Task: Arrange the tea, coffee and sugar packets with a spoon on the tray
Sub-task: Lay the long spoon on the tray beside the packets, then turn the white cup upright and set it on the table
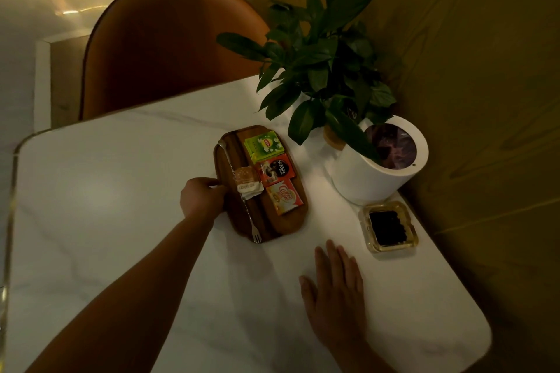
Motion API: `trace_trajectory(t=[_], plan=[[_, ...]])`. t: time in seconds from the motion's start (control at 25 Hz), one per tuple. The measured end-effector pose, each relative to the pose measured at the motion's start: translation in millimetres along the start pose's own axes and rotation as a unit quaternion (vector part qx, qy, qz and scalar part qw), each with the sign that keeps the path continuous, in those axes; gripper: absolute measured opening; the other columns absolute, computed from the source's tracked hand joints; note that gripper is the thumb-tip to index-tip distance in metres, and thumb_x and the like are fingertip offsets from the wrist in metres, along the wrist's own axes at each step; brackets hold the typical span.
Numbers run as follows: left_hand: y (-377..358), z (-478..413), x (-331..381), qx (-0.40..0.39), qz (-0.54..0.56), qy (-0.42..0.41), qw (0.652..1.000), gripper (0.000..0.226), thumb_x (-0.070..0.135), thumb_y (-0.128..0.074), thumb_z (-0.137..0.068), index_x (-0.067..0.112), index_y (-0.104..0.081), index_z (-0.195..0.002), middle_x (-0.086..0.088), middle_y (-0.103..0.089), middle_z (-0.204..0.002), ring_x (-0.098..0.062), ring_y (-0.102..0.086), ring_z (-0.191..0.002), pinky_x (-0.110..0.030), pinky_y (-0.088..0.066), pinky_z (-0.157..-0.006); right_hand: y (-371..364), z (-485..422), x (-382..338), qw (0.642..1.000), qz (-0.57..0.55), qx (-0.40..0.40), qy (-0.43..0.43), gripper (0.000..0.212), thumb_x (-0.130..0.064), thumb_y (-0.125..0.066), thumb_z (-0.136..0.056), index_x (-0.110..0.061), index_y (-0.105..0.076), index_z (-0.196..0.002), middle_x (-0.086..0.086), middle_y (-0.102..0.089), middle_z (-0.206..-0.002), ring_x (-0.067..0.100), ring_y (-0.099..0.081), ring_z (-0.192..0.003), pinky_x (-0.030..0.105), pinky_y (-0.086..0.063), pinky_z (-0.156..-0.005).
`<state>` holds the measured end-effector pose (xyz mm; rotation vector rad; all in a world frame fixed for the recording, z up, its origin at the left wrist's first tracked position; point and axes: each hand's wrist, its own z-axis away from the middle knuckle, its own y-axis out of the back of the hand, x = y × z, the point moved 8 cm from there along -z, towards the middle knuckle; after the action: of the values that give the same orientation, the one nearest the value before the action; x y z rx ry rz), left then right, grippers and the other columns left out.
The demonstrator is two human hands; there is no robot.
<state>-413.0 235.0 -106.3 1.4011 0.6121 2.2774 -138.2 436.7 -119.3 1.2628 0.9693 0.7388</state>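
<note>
Squaring the tray appears to be the step in hand. The tray lies at frame centre on the surface. Tea, coffee and creamer packets run in a column down its right half. The sugar packets sit left of the coffee, lying across the spoon. The spoon runs the length of the left half, its forked end at or over the lower rim.

Left grip: fingers curled at the tray's left rim; whether they pinch it cannot be told. Right grip: spread flat on the surface, lower right, well apart from the tray.

Recommendation: shift the tray slowly and level, as the sugar packets look loose on the spoon and may slide. Draw the spoon fully inside the rim.
</note>
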Motion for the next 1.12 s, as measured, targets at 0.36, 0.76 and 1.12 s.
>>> trace_trajectory(t=[0.36,0.76,1.12], plan=[[0.2,1.9,1.4,0.004,-0.012,-0.016,1.0,0.018,0.013,-0.073,-0.079,0.014,-0.078,-0.097,0.008,-0.066,-0.062,-0.019,-0.073,-0.058,-0.042,-0.065,-0.071,-2.7,2.2,-0.7,1.0,-0.004,-0.005,-0.001,0.063,-0.053,-0.038,-0.094,-0.018,-0.039,-0.147,0.009,-0.032,-0.159,0.03,-0.027,-0.146,0.049,-0.021,-0.119],[17.1,14.8,-1.0,-0.016,-0.011,0.027,0.999,0.032,0.021,-0.068,-0.086,0.013,-0.069,-0.116,-0.006,-0.072,-0.078,-0.026,-0.074,-0.064,-0.044,-0.065,-0.073,-3.5,0.4,0.5,1.0,-0.004,0.004,0.003,0.063,-0.051,-0.041,-0.093,-0.019,-0.038,-0.147,0.008,-0.03,-0.159,0.031,-0.027,-0.145,0.048,-0.02,-0.119],[209.4,118.8,-65.8,0.003,-0.121,-0.083,0.989,0.021,0.022,-0.069,-0.089,0.029,-0.072,-0.109,0.005,-0.072,-0.09,-0.015,-0.069,-0.079,-0.032,-0.056,-0.075,17.6,-4.8,-18.9,1.0,-0.014,-0.012,-0.012,0.052,-0.032,-0.056,-0.09,-0.003,-0.054,-0.133,0.025,-0.043,-0.147,0.045,-0.041,-0.131,0.054,-0.033,-0.111]])
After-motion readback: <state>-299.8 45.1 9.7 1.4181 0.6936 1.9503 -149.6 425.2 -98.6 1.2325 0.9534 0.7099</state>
